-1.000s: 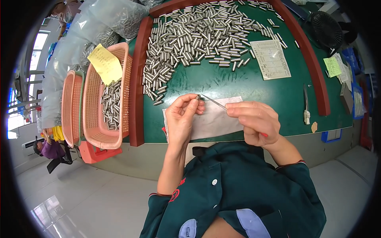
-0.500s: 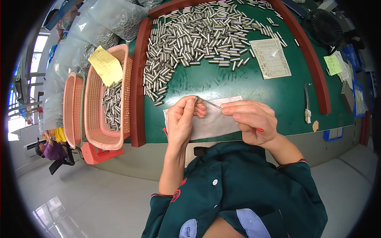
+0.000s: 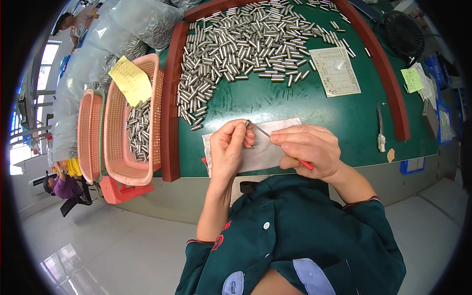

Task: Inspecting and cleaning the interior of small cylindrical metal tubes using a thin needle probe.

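Observation:
My left hand (image 3: 227, 150) pinches a small metal cylinder (image 3: 248, 122) between thumb and forefinger, mostly covered by the fingertips. My right hand (image 3: 314, 150) is closed around a thin tool with a slim dark metal shaft (image 3: 260, 131) and a red handle (image 3: 306, 165). The tip of that shaft meets the cylinder, or lies right at it; whether it is inside cannot be made out. Both hands are held over a pale cloth (image 3: 268, 156) on the green table (image 3: 275, 105). Beyond them lies a large heap of similar metal cylinders (image 3: 241, 44).
Dark red rails (image 3: 171, 113) border the work area. To the left stand pink baskets (image 3: 111, 123), one holding cylinders and a yellow note, and clear bags (image 3: 157, 24). Rightward are a printed sheet (image 3: 336, 73), a knife-like tool (image 3: 380, 128) and a black fan (image 3: 404, 35).
My right hand has shifted slightly left and its tool has turned, showing more of the red handle. My left hand has moved a little to the right. A person at upper left shows more.

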Demonstrator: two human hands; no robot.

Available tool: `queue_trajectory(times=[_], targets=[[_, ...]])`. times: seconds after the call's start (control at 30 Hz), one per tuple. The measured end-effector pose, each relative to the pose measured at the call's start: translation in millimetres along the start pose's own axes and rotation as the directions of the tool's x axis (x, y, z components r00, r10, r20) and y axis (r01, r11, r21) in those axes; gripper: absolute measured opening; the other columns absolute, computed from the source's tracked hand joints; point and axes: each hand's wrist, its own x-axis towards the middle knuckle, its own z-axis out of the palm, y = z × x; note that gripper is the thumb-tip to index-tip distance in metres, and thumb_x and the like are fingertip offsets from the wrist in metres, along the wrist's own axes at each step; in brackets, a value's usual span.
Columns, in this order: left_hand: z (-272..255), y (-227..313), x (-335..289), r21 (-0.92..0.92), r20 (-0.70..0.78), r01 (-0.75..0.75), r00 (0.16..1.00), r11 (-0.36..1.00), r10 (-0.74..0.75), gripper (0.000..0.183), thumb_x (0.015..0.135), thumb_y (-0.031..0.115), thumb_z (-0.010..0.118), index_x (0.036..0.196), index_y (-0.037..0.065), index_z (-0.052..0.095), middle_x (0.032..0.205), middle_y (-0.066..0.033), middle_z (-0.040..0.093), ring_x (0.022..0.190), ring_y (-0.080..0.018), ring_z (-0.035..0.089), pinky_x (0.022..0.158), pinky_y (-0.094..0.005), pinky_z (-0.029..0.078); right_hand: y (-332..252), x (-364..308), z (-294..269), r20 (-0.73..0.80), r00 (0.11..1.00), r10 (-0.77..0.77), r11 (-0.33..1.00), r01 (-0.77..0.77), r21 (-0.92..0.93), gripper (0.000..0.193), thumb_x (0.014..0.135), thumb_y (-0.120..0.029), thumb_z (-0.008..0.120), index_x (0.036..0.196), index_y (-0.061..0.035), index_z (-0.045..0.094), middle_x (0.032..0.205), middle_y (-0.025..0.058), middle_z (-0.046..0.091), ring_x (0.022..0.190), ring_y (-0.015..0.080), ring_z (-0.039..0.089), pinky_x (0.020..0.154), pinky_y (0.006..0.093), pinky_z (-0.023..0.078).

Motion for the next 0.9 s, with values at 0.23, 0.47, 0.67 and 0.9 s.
queue_trajectory(times=[0.23, 0.47, 0.67, 0.9], targets=[[1, 6, 0, -0.055, -0.041, 0.045, 0.998, 0.997, -0.048, 0.02, 0.091, 0.012, 0.047, 0.092, -0.005, 0.058, 0.071, -0.0044, 0.057, 0.059, -0.0076, 0.05, 0.056, -0.0196, 0.041, -2, 1, -4, 0.029, 1.0, -0.007, 1.0, 0.008, -0.015, 0.03, 0.07, 0.009, 0.056, 0.098, -0.0014, 0.05, 0.087, 0.014, 0.064, 0.076, 0.0293, 0.065, 0.058, 0.0317, 0.053], [-3, 5, 1, -0.134, -0.032, 0.076, 0.996, 0.988, -0.081, 0.021, 0.091, 0.012, 0.046, 0.092, -0.005, 0.057, 0.073, -0.0053, 0.058, 0.062, -0.0083, 0.052, 0.057, -0.0201, 0.041, -1, -2, -8, -0.104, 0.994, -0.04, 0.997, 0.032, -0.07, 0.036, 0.062, 0.011, 0.061, 0.095, 0.0, 0.051, 0.087, 0.0133, 0.064, 0.078, 0.0269, 0.065, 0.059, 0.0295, 0.053], [-2, 6, 1, -0.106, -0.021, 0.075, 0.997, 0.992, -0.077, 0.021, 0.092, 0.013, 0.046, 0.092, -0.005, 0.057, 0.073, -0.0055, 0.058, 0.062, -0.0087, 0.052, 0.058, -0.0204, 0.041, -3, -1, -6, -0.091, 0.995, 0.039, 0.997, -0.045, -0.063, 0.015, 0.086, 0.001, 0.047, 0.1, -0.0018, 0.045, 0.081, 0.0153, 0.064, 0.072, 0.0296, 0.065, 0.058, 0.0323, 0.053], [-4, 4, 2, -0.102, 0.013, 0.082, 0.997, 0.991, -0.081, 0.024, 0.093, 0.014, 0.043, 0.092, -0.005, 0.057, 0.072, -0.0054, 0.057, 0.062, -0.0088, 0.051, 0.058, -0.0206, 0.041, -2, -1, -4, -0.078, 0.995, 0.058, 0.997, -0.062, -0.044, 0.012, 0.089, -0.005, 0.047, 0.1, -0.002, 0.045, 0.081, 0.0151, 0.064, 0.073, 0.0289, 0.066, 0.059, 0.0321, 0.053]])
